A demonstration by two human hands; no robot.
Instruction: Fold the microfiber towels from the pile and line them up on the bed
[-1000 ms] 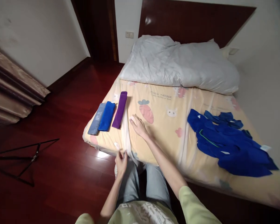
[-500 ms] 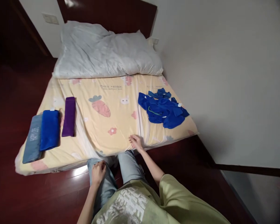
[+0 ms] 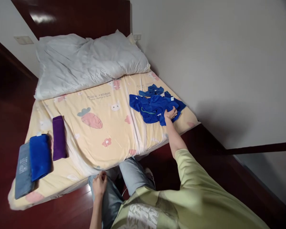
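Note:
A crumpled pile of blue cloths (image 3: 152,109), which look like towels, lies on the right side of the bed. My right hand (image 3: 171,113) is at the near right part of this pile, its fingers curled on a blue towel. White tags and a green edge show in the folds. My left hand (image 3: 100,183) rests on my left knee, loosely closed, with nothing visible in it. On the left side of the bed lie a folded purple towel (image 3: 58,137), a folded blue towel (image 3: 40,157) and a folded grey-blue towel (image 3: 23,173) with lettering, partly under the blue one.
The bed (image 3: 114,127) has a yellow sheet with carrots, rabbits and flowers. A white quilt or pillow (image 3: 90,63) lies across its far end, before the dark headboard (image 3: 85,19). A grey wall (image 3: 216,70) rises on the right. Dark red floor surrounds the bed.
My right hand has moved from the bed's near edge forward and right onto the blue pile. My left hand stays on my knee. The view has turned to the right.

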